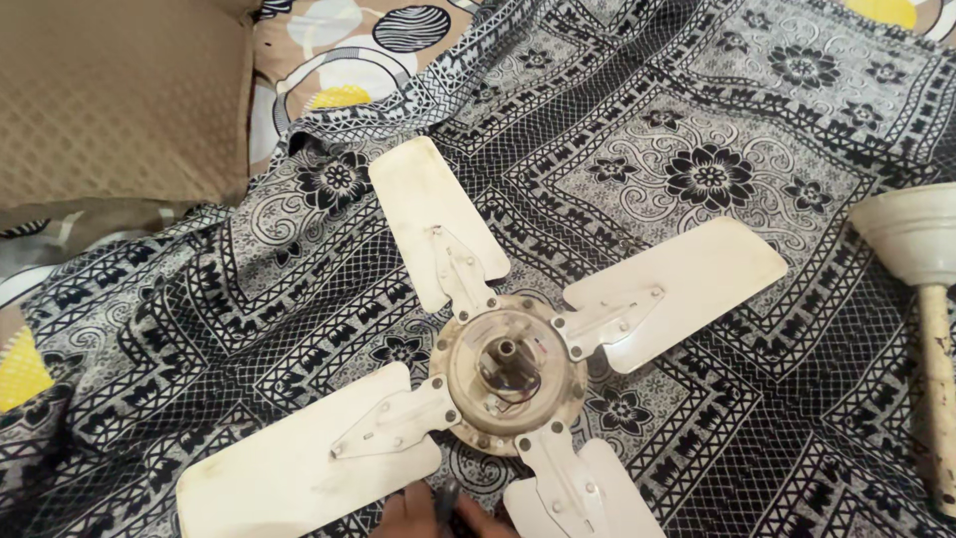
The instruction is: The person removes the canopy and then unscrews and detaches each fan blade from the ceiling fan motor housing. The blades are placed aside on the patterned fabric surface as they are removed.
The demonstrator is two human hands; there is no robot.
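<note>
A white four-bladed ceiling fan (510, 374) lies flat on a black-and-white patterned cloth (697, 120). Its round metal hub faces up, with wires showing inside. Each blade, such as the upper one (433, 214), is fixed to the hub by a bracket with screws. At the bottom edge, between the two near blades, my right hand (483, 520) is only partly in frame. Its fingers close around a dark tool handle (446, 498) that points toward the hub's near rim. My left hand is out of view.
A cream fan canopy (911, 234) on a worn down-rod (936, 379) lies at the right edge. A beige cushion (119, 90) fills the top left, with a circle-printed sheet (339, 60) beside it.
</note>
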